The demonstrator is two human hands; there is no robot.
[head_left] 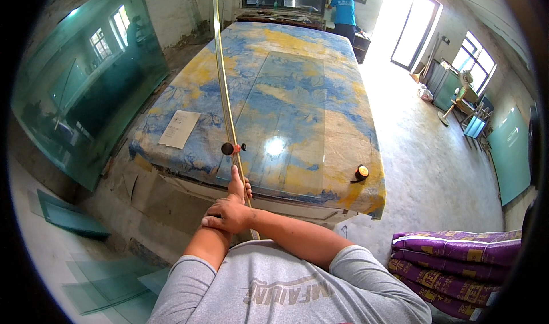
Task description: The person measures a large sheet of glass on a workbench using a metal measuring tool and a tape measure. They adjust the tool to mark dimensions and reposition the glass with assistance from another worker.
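A long brass-coloured ruler bar (pixel 222 78) stretches from my body up over the table. A small sliding head with black knobs (pixel 233 148) sits on it. My left hand (pixel 239 188) is closed around the bar just below this head, thumb pointing forward along it. My right hand (pixel 227 216) grips my own left forearm near the wrist. Beneath and beside the bar, a clear glass sheet (pixel 286 118) lies flat on the table (pixel 354 146), which is covered with a blue and yellow patterned cloth.
A sheet of paper (pixel 179 129) lies left of the bar, a tape measure (pixel 360 173) near the right front corner. Large glass panes (pixel 86 89) lean at left, with smaller panes (pixel 71 215) below. Purple sacks (pixel 452 267) are stacked at lower right. A person in blue (pixel 343 12) stands beyond the table.
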